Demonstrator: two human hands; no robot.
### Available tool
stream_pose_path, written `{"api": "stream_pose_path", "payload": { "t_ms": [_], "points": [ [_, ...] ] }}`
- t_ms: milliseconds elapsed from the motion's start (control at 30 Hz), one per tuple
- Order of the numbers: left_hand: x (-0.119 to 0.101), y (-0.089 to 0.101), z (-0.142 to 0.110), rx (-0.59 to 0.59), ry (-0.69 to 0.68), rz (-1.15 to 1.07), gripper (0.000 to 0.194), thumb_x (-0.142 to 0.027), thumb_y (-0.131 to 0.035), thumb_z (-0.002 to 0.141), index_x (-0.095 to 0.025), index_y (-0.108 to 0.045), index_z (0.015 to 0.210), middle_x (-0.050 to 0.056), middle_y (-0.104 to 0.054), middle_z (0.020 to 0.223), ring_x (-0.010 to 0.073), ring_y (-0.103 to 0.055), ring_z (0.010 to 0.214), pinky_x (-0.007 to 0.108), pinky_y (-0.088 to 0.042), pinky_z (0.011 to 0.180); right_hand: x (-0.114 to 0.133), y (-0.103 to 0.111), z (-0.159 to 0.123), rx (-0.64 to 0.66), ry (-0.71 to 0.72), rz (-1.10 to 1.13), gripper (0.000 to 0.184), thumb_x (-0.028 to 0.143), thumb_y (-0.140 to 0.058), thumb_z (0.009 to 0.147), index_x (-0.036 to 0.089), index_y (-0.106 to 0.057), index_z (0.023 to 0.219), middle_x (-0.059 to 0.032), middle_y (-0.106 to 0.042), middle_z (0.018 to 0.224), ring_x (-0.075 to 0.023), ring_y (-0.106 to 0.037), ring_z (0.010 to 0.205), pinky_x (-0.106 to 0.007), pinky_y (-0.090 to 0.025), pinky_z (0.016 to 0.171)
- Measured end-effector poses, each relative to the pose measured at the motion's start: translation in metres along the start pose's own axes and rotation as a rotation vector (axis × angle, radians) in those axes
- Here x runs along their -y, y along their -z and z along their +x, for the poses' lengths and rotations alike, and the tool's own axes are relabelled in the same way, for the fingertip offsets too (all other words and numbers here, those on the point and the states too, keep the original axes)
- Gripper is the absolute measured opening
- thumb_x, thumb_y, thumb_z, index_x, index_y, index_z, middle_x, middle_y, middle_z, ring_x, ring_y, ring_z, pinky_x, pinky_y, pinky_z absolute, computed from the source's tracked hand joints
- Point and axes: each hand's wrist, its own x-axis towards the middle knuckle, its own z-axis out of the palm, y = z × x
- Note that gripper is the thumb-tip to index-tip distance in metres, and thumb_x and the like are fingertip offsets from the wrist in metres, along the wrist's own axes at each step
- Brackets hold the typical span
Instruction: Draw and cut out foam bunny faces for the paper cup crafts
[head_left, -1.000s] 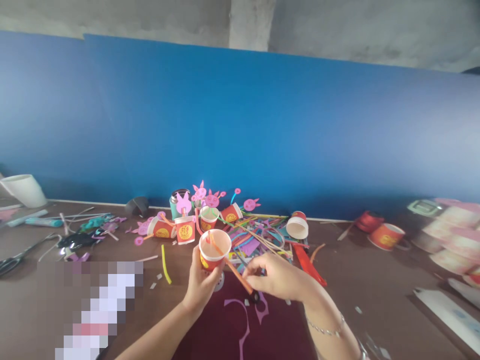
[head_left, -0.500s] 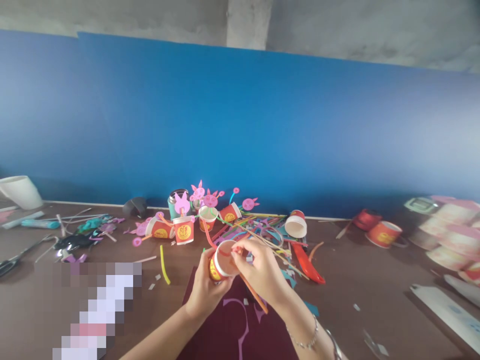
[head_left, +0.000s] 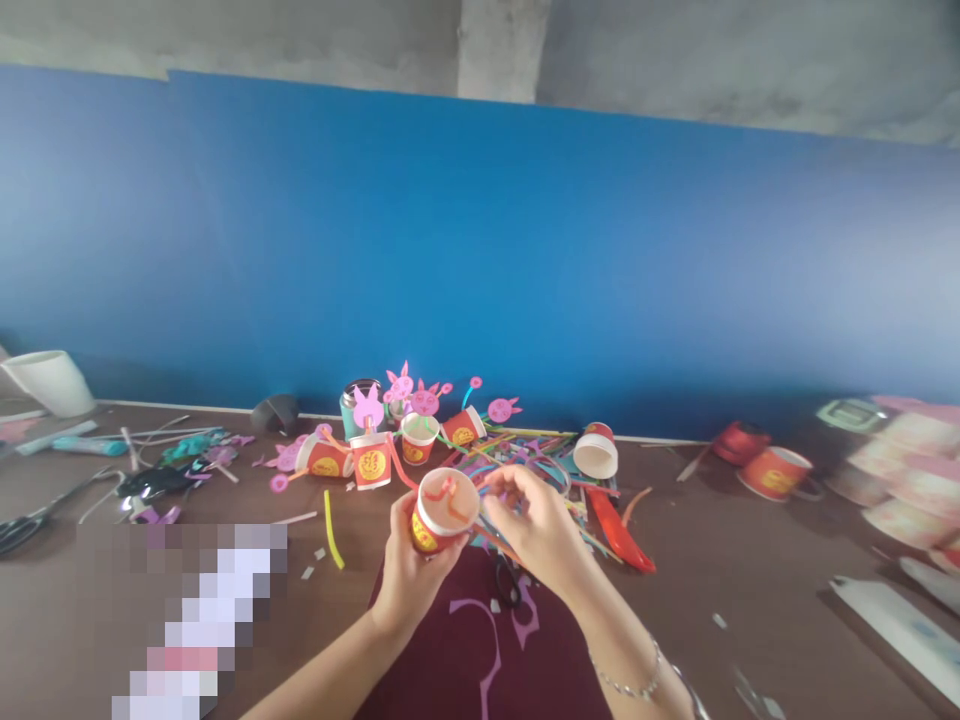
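Paper cup [head_left: 447, 503] gripped in left hand [head_left: 416, 565], cup between both hands, right hand [head_left: 536, 525] at cup's right side, fingers bent, grip contents unclear.

My left hand [head_left: 420, 565] holds a red paper cup [head_left: 444, 510] with its open mouth toward me and reddish straw pieces inside. Just right of this cup, the bent fingers of my right hand [head_left: 529, 520] are near its rim. Below it, pink paper scraps [head_left: 480, 625] lie on a dark maroon sheet [head_left: 427, 670]; left of it, a yellow strip [head_left: 331, 530] lies on the tabletop [head_left: 690, 560].
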Motion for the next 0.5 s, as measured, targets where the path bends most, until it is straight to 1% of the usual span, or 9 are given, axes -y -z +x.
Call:
{"api": "stream_pose_path", "payload": {
  "t_ms": [33,100,133,200,267,367,433,500],
  "points": [
    [0.0,0.0,0.001,-0.015,0.0,0.007,0.053,-0.031,-0.074,0.067,-0.018,-0.045,0.11,0.007,-0.063,0.096,0.0218,-0.065,0.082,0.034,-0.053,0.073,0.0,0.002,-0.001,0.078,-0.022,-0.018,0.013,0.023,-0.058,0.078,0.016,-0.065,0.087,-0.0045,-0.07,0.082,-0.0179,-0.062,0.074,-0.026,-0.047,0.067],
    [-0.001,0.0,0.002,-0.01,-0.005,0.012,0.054,-0.031,-0.074,0.068,-0.018,-0.045,0.111,0.007,-0.063,0.095,0.0221,-0.065,0.084,0.034,-0.053,0.074,0.001,0.003,-0.002,0.248,-0.048,-0.032,0.012,0.023,-0.058,0.079,0.015,-0.067,0.08,-0.0031,-0.07,0.075,-0.0176,-0.063,0.071,-0.024,-0.045,0.064],
    [0.0,0.001,0.002,0.004,-0.004,0.013,0.053,-0.032,-0.074,0.068,-0.018,-0.045,0.111,0.006,-0.063,0.095,0.0219,-0.064,0.084,0.034,-0.053,0.074,0.002,0.003,-0.003,0.295,-0.047,-0.038,0.013,0.023,-0.057,0.08,0.015,-0.067,0.076,-0.0026,-0.07,0.071,-0.0168,-0.063,0.067,-0.023,-0.044,0.061],
    [0.001,0.002,0.002,0.046,0.009,0.009,0.05,-0.032,-0.073,0.07,-0.019,-0.046,0.11,0.006,-0.063,0.094,0.021,-0.064,0.083,0.033,-0.052,0.074,0.003,0.002,-0.004,0.308,-0.02,-0.073,0.02,0.023,-0.055,0.082,0.015,-0.064,0.067,-0.0014,-0.067,0.062,-0.0144,-0.06,0.058,-0.022,-0.041,0.056],
    [0.003,0.003,0.002,0.085,0.032,-0.012,0.049,-0.033,-0.073,0.072,-0.019,-0.046,0.11,0.005,-0.063,0.094,0.0201,-0.064,0.083,0.032,-0.052,0.074,0.003,0.002,-0.004,0.326,-0.002,-0.107,0.024,0.022,-0.052,0.084,0.015,-0.062,0.063,-0.0005,-0.065,0.057,-0.0127,-0.058,0.053,-0.021,-0.04,0.054],
    [0.005,0.004,-0.001,0.124,0.062,-0.084,0.049,-0.035,-0.072,0.073,-0.018,-0.046,0.111,0.005,-0.064,0.095,0.0204,-0.064,0.085,0.032,-0.052,0.076,0.001,0.008,-0.004,0.435,0.0,-0.09,0.02,0.023,-0.051,0.086,0.016,-0.065,0.072,-0.0001,-0.067,0.059,-0.0121,-0.056,0.052,-0.021,-0.04,0.054],
    [0.006,0.004,-0.002,0.145,0.074,-0.138,0.05,-0.035,-0.071,0.074,-0.018,-0.046,0.113,0.006,-0.064,0.097,0.0207,-0.064,0.086,0.032,-0.051,0.078,-0.001,0.014,-0.004,0.51,0.007,-0.046,0.018,0.021,-0.05,0.087,0.017,-0.067,0.084,0.0002,-0.068,0.061,-0.0126,-0.057,0.054,-0.021,-0.042,0.056],
    [0.006,0.004,-0.002,0.17,0.072,-0.178,0.049,-0.035,-0.07,0.075,-0.018,-0.047,0.114,0.006,-0.064,0.099,0.0207,-0.064,0.087,0.032,-0.051,0.079,-0.002,0.018,-0.004,0.575,0.011,0.005,0.021,0.021,-0.048,0.088,0.018,-0.067,0.096,0.0007,-0.068,0.061,-0.0131,-0.058,0.056,-0.022,-0.042,0.057]
  ]
}}
